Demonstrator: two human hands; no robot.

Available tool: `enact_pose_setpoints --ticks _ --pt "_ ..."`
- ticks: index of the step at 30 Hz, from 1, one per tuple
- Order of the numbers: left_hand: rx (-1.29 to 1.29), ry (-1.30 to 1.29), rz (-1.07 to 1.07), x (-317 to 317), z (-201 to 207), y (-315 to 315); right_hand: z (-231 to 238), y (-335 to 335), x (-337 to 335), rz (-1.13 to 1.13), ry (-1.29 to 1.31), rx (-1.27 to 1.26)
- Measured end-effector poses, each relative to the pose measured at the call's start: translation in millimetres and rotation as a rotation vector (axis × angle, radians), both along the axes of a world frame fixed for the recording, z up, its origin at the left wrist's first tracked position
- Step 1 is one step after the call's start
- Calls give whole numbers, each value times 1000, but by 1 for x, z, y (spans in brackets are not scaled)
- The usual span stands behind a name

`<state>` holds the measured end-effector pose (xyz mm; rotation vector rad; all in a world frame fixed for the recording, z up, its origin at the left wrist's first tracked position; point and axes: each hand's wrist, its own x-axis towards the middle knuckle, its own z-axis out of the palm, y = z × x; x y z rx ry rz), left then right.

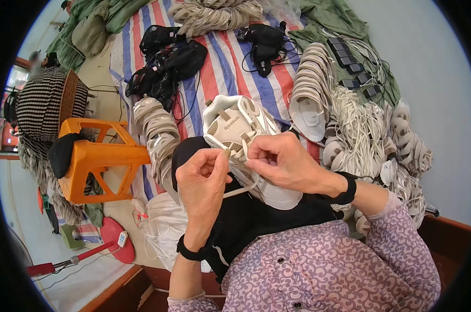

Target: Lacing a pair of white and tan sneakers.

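A beige and white sneaker upper (227,122) rests over my dark-clad lap, its tongue away from me and its white toe towards me. A pale flat shoelace (240,191) crosses the lacing area, and a loose length runs out to the left behind my left hand. Thumb and forefinger of my left hand (204,179) are pinched at the lacing on the upper's left side. Close by, my right hand (285,161) pinches the lace over the upper's middle. The fingers hide the exact eyelets.
Stacked uppers (313,88) stand right, another stack (157,130) left. A bundle of laces (352,135) lies right among more uppers. An orange stool (97,171) stands left, with a black cap (66,155) on it. Black cabled bundles (181,60) lie on the striped sheet (222,62).
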<state>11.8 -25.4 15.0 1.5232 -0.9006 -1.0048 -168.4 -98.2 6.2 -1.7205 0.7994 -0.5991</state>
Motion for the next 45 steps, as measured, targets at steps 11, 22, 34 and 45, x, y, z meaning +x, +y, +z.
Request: enact_pose_setpoints --ticks 11,22,34,45 --pt "-4 -506 -25 -21 1 -11 -2 -1 -25 16 -194 386" --pt "132 -1033 -316 -11 32 -33 -7 5 -24 11 -265 434" --pt "134 -968 -281 -14 30 -39 -12 5 -23 13 -313 430" --pt "155 -927 -278 -19 25 -49 -17 4 -21 -8 -312 318"
